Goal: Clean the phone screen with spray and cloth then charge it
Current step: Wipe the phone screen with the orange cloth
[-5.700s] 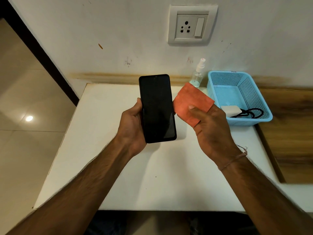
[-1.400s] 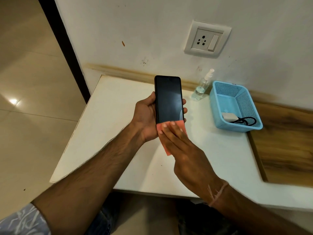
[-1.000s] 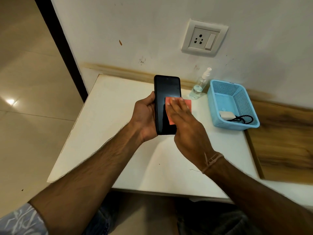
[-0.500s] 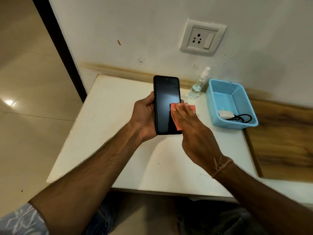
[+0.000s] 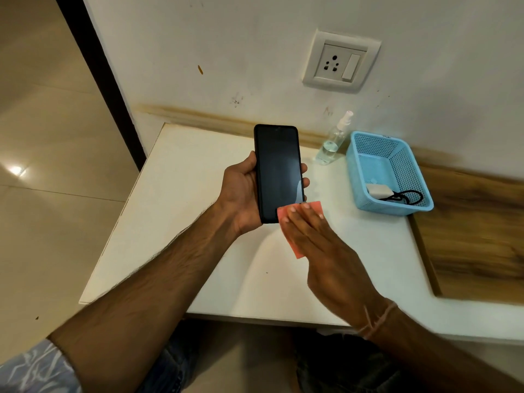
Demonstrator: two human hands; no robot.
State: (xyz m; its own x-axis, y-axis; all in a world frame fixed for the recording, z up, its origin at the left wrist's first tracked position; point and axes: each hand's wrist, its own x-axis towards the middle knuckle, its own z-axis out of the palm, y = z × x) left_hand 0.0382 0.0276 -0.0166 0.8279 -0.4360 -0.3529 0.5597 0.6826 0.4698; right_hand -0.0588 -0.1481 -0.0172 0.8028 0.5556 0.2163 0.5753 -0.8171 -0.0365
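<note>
My left hand (image 5: 241,194) grips a black phone (image 5: 278,168) upright above the white table, screen facing me and dark. My right hand (image 5: 320,245) lies flat with straight fingers on an orange cloth (image 5: 295,251), pressing it against the phone's bottom edge. The cloth sticks out past my fingertips and under my palm. A clear spray bottle (image 5: 333,140) with a white nozzle stands at the table's back by the wall. A white charger (image 5: 378,191) with a black cable (image 5: 408,197) lies in the blue basket (image 5: 354,165).
A wall socket with a switch (image 5: 340,65) sits on the wall above the bottle. The white table (image 5: 184,194) ends at the left over a tiled floor. A wooden surface (image 5: 476,236) adjoins it on the right.
My right hand has slid the cloth down the screen from its middle to the bottom edge. My left hand keeps the phone in the same place.
</note>
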